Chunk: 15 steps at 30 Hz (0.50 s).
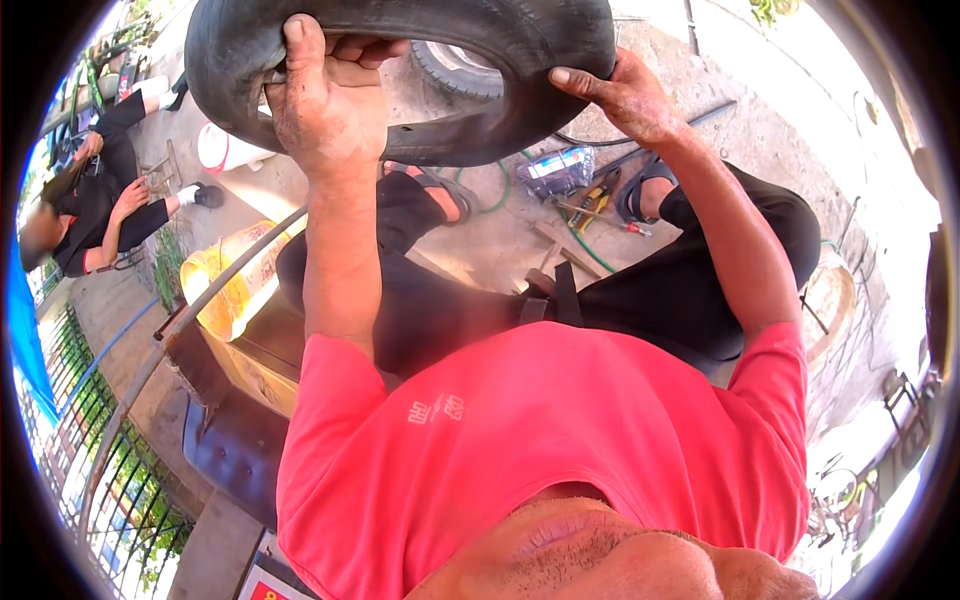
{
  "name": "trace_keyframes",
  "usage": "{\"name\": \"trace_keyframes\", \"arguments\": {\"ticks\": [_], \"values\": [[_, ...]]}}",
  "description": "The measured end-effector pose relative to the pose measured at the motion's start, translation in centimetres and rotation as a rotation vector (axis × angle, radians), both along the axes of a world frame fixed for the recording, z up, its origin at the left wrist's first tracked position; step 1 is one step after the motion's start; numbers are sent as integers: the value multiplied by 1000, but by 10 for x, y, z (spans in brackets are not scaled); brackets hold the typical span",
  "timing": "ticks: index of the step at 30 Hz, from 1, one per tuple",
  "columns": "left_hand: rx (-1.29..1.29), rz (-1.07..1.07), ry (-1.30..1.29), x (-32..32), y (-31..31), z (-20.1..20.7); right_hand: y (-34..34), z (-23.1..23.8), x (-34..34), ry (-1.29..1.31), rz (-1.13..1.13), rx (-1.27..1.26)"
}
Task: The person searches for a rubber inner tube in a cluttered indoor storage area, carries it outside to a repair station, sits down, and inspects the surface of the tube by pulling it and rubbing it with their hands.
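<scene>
Raised in front of me is a black rubber tire, its upper part cut off by the picture's top edge. My left hand grips its near left side, with the thumb up against the rubber and the other fingers reaching into the central opening. On the right side, my right hand clasps the tire with its thumb laid over the edge; its other fingers are mostly hidden behind the rubber. Through the opening, a second tire with tread shows on the ground.
Between my feet lie a clear plastic packet, yellow-handled pliers and a green hose. To my left stand a yellow bucket and a white bucket. Farther left, another person sits near a metal fence.
</scene>
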<state>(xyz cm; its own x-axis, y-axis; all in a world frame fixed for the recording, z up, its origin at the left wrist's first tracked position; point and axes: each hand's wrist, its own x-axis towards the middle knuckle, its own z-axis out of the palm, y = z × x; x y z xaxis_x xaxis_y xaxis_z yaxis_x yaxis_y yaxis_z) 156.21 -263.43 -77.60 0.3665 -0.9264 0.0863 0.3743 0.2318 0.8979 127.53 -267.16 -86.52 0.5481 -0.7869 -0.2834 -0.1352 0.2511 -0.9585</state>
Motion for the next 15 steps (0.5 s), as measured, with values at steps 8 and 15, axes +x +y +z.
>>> {"name": "trace_keyframes", "arguments": {"ticks": [8, 15], "values": [[-152, -132, -46, -9, 3, 9, -1, 32, 4, -148, -46, 146], [-186, -671, 406, 1, 10, -48, -7, 36, -1, -212, -38, 238]]}}
